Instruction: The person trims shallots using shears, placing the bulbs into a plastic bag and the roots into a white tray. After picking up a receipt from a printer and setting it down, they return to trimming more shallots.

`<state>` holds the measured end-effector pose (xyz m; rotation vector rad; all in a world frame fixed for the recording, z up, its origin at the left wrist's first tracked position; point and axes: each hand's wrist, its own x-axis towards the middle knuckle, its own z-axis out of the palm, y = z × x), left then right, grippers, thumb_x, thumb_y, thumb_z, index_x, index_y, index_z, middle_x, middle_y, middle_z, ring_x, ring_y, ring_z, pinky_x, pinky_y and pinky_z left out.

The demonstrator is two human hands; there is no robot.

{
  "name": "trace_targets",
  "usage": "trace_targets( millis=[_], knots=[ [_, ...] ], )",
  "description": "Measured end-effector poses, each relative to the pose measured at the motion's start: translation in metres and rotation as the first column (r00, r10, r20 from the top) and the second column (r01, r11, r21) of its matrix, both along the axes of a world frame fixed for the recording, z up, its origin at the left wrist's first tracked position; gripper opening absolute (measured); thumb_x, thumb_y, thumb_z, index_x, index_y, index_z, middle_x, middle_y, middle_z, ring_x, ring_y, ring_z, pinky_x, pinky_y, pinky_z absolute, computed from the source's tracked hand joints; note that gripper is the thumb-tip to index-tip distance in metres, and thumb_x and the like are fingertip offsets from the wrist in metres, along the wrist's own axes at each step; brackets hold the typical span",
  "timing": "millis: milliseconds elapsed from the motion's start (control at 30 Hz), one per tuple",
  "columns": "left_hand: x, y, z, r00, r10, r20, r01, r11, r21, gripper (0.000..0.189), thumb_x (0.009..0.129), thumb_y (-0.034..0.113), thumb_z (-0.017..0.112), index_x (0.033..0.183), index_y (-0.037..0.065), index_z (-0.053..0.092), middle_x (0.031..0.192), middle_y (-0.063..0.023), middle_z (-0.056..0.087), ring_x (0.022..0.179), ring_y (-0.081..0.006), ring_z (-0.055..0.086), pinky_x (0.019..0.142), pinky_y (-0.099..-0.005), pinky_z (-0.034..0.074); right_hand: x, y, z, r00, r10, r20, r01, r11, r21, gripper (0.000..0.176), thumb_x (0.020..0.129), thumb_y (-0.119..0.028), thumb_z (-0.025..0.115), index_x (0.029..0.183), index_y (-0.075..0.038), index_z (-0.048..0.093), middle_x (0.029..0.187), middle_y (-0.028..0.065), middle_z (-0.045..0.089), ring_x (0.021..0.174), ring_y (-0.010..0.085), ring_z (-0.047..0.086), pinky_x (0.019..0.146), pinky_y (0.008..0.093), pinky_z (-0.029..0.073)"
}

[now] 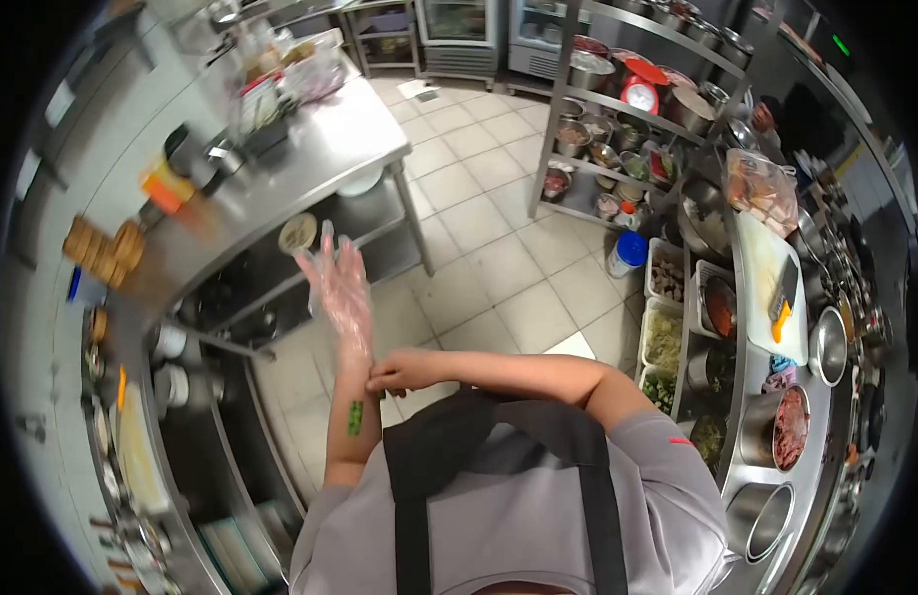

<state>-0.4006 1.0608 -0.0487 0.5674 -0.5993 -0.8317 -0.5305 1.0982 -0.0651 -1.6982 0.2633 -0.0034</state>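
Table (355, 114) stands beyond gloved, splayed left fingers (347, 270); bunched right fingers (383, 382) touch left forearm (352, 451).

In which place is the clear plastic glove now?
In the head view, the glove is left of centre, worn on the left hand; the right hand is at the left forearm, near its cuff.

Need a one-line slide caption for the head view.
Left hand in a clear plastic glove, bare right hand at the left forearm, above a pale square-tiled kitchen floor.
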Motion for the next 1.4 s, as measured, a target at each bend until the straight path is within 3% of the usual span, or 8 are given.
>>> trace_targets(
  millis=[333,400,600,667,900,967,1200,1400],
  knots=[
    [-0.082,-0.374,0.057,0.878,-0.284,-0.386,0.209,0.952,-0.225,0.076,0.083,0.051,0.046,0.141,0.020,0.008,0.134,-0.0132,0.033,0.124,-0.0354,0.035,0.102,-0.0522,0.031,-0.078,-0.315,0.020,0.590,-0.807,0.043,0.780,0.582,0.230,0.033,0.084,-0.029,0.061,0.071,0.002,0.058,0.056,0.0023,0.050,0.052,0.0114,0.045,0.051,0.0268,0.038],
    [-0.085,-0.439,0.058,0.839,-0.317,-0.441,0.232,0.943,-0.237,0.075,0.083,0.054,0.045,0.140,0.020,0.011,0.134,-0.0113,0.032,0.124,-0.0352,0.035,0.100,-0.0515,0.034,-0.082,-0.385,0.021,0.508,-0.795,0.331,0.854,0.415,-0.315,0.035,0.083,-0.031,0.063,0.076,0.003,0.058,0.058,0.0043,0.050,0.053,0.0139,0.043,0.053,0.0297,0.038],
    [-0.032,-0.567,0.047,0.880,0.014,-0.474,-0.067,0.993,-0.096,0.069,0.088,0.054,0.035,0.143,0.025,0.005,0.142,-0.0088,0.024,0.130,-0.0344,0.025,0.103,-0.0542,0.027,-0.060,-0.533,0.038,0.855,-0.424,0.299,0.504,0.815,-0.285,0.022,0.088,-0.023,0.054,0.086,-0.001,0.053,0.063,0.0160,0.050,0.056,0.0254,0.050,0.055,0.0359,0.039],
    [0.008,-0.586,0.038,0.945,0.100,-0.310,-0.128,0.989,-0.070,0.078,0.085,0.064,0.033,0.144,0.026,-0.001,0.149,-0.0069,0.011,0.134,-0.0349,0.018,0.102,-0.0602,0.021,-0.036,-0.569,0.034,0.882,-0.205,0.424,0.395,0.811,-0.431,0.014,0.086,-0.016,0.052,0.083,-0.003,0.053,0.067,0.0186,0.054,0.062,0.0349,0.054,0.056,0.0413,0.040],
    [0.103,-0.666,0.035,0.712,-0.186,-0.677,-0.204,0.867,-0.454,0.098,0.073,0.077,0.036,0.143,0.018,0.001,0.149,-0.0138,0.005,0.135,-0.0420,0.008,0.103,-0.0666,0.001,0.037,-0.718,0.031,0.964,0.088,0.250,0.099,0.754,-0.650,0.019,0.085,-0.023,0.052,0.077,-0.005,0.051,0.068,0.0195,0.055,0.066,0.0399,0.053,0.059,0.0490,0.039],
    [0.143,-0.723,0.021,0.971,-0.230,-0.067,0.108,0.670,-0.735,0.087,0.074,0.067,0.049,0.138,0.010,0.032,0.145,-0.0172,0.021,0.135,-0.0382,0.011,0.107,-0.0607,-0.001,0.056,-0.767,0.035,0.970,0.082,0.228,0.084,0.769,-0.634,0.020,0.085,-0.023,0.052,0.077,-0.004,0.051,0.067,0.0193,0.055,0.065,0.0393,0.053,0.058,0.0475,0.039],
    [0.164,-0.880,0.078,0.956,-0.109,-0.273,-0.026,0.893,-0.450,0.069,0.082,0.065,0.039,0.138,0.026,0.032,0.145,-0.0139,0.025,0.134,-0.0352,0.020,0.108,-0.0539,0.013,0.070,-0.946,0.021,0.993,-0.039,0.115,0.081,0.914,-0.397,0.026,0.088,-0.023,0.055,0.076,0.001,0.053,0.062,0.0157,0.052,0.055,0.0270,0.047,0.056,0.0349,0.040],
    [0.213,-0.963,0.094,0.997,0.057,0.043,-0.044,0.962,-0.269,0.072,0.085,0.057,0.041,0.144,0.025,0.014,0.141,-0.0213,0.028,0.120,-0.0381,0.041,0.102,-0.0490,0.030,0.001,-1.107,-0.073,0.904,-0.257,-0.341,0.137,0.931,-0.338,0.030,0.087,-0.030,0.055,0.080,-0.001,0.059,0.061,0.0034,0.053,0.055,0.0116,0.048,0.052,0.0273,0.041]
  ],
)
